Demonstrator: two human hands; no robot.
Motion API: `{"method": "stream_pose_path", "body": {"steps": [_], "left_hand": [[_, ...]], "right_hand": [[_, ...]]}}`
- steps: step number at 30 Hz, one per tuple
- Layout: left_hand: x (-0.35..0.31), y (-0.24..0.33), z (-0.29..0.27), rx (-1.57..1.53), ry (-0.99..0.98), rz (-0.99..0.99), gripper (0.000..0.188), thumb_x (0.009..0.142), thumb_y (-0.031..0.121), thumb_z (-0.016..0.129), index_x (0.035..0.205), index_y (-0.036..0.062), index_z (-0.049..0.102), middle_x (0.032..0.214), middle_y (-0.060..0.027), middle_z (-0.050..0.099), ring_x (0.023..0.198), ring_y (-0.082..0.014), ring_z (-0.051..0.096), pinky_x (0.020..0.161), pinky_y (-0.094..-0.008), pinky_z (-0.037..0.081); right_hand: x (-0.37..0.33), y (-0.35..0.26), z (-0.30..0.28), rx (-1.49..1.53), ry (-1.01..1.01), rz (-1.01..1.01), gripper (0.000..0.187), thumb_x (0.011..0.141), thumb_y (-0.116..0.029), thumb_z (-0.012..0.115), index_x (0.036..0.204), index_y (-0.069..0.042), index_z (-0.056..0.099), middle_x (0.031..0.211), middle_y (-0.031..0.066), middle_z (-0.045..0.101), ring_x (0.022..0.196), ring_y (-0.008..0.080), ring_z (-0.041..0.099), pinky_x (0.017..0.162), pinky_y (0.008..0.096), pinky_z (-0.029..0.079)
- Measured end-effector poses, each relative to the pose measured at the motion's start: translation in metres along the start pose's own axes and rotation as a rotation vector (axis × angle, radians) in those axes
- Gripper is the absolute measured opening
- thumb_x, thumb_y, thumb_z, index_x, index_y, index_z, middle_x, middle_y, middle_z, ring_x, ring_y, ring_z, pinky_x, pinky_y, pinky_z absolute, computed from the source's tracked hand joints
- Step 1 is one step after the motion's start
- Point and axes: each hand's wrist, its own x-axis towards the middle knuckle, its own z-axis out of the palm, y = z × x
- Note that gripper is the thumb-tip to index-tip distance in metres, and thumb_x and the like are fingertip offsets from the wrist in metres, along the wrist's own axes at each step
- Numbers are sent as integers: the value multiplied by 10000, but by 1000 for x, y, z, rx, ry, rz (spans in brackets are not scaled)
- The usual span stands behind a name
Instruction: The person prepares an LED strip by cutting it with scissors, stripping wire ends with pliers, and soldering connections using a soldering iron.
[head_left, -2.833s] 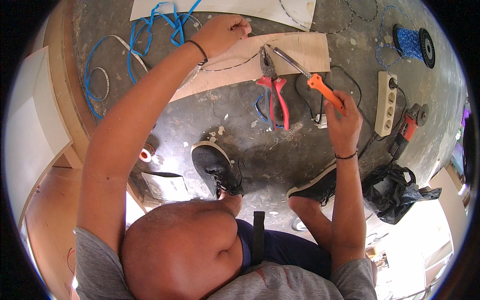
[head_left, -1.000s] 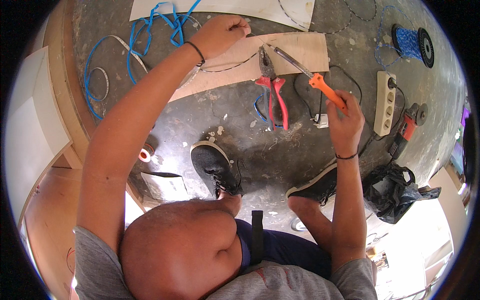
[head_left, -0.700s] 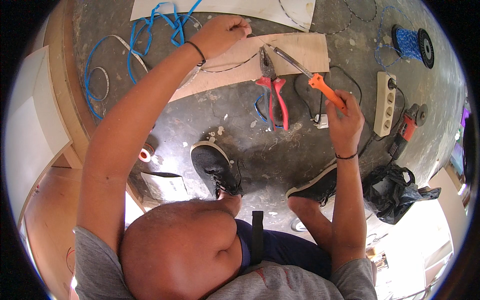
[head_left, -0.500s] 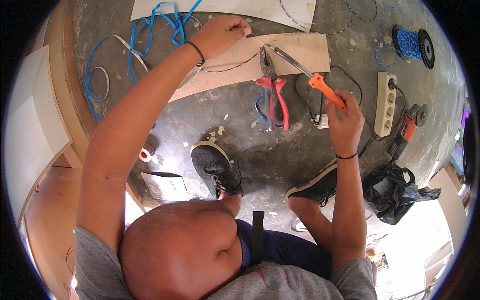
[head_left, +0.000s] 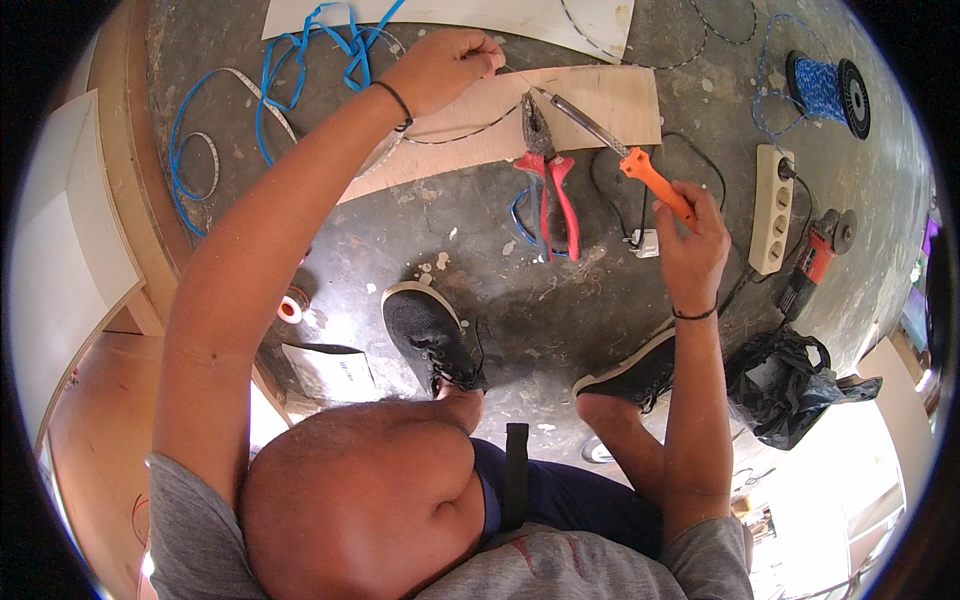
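Fingers (head_left: 672,205) of right hand (head_left: 692,245) clamped around orange-handled soldering iron (head_left: 612,143), metal tip meeting thin wire (head_left: 512,76) over pale plywood board (head_left: 600,100) on the floor. Left hand (head_left: 440,70) fingers pinched together on that wire. Just beside: red-handled pliers (head_left: 548,185). Farther right: white power strip (head_left: 772,208), blue cord spool (head_left: 828,90).
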Motion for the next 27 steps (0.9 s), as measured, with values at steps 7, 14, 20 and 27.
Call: {"method": "stream_pose_path", "body": {"steps": [7, 14, 20, 27], "left_hand": [[0, 1, 1, -10, 2, -21, 177, 895, 169, 567, 914, 0, 619, 898, -30, 652, 869, -113, 594, 824, -249, 455], [2, -1, 3, -24, 1, -33, 173, 894, 162, 567, 903, -4, 615, 900, -30, 647, 862, -113, 589, 829, -249, 453], [2, -2, 2, -19, 15, 12, 188, 894, 174, 563, 888, -9, 610, 875, -31, 641, 847, -110, 583, 823, -248, 448], [-2, 2, 0, -36, 4, -11, 198, 894, 181, 563, 911, -10, 613, 857, -26, 634, 828, -106, 571, 808, -250, 445]], "right_hand": [[0, 2, 1, -5, -1, 5, 214, 759, -63, 663, 963, -21, 614, 881, 145, 636, 819, 321, 629, 724, 382, 482], [0, 1, 0, 5, 1, -1, 210, 763, -63, 659, 964, -20, 613, 881, 145, 636, 820, 321, 629, 723, 382, 481], [0, 2, 1, 5, 7, -12, 206, 764, -59, 658, 961, -20, 614, 880, 144, 636, 814, 319, 630, 720, 380, 482], [1, 0, 1, 0, 3, -5, 203, 762, -59, 657, 958, -22, 616, 880, 141, 638, 819, 313, 635, 722, 377, 484]]}}
